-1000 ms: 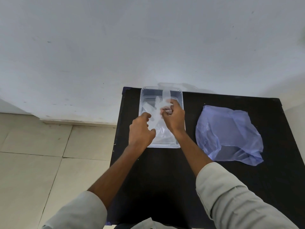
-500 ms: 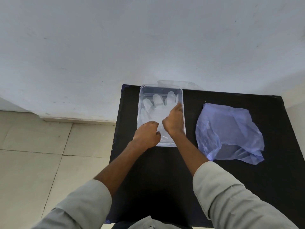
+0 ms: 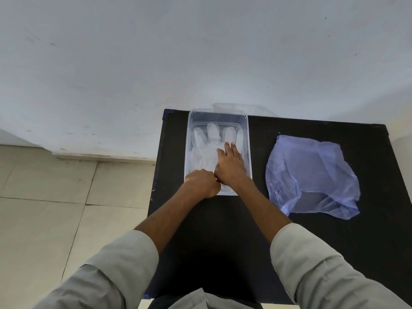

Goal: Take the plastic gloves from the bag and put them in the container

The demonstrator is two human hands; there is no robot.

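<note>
Light grey sleeves (image 3: 312, 264) pushed up, leaving both forearms bare.

Both forearms reach forward to the container (image 3: 249, 139). Left hand (image 3: 202, 183) fisted at its near edge. Right hand (image 3: 231, 167) flat inside, fingers extended, touching left hand's knuckles.

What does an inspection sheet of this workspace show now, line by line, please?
Surface: black table, against a white wall.
Job's things: clear container at the far left of the table, plastic gloves spread flat inside; blue bag crumpled to its right.
Clutter: clear lid behind the container.
Grippers: left hand fisted at the near rim; right hand flat on the gloves.
Cables: nothing seen.
Surroundings: tiled floor at left.
</note>
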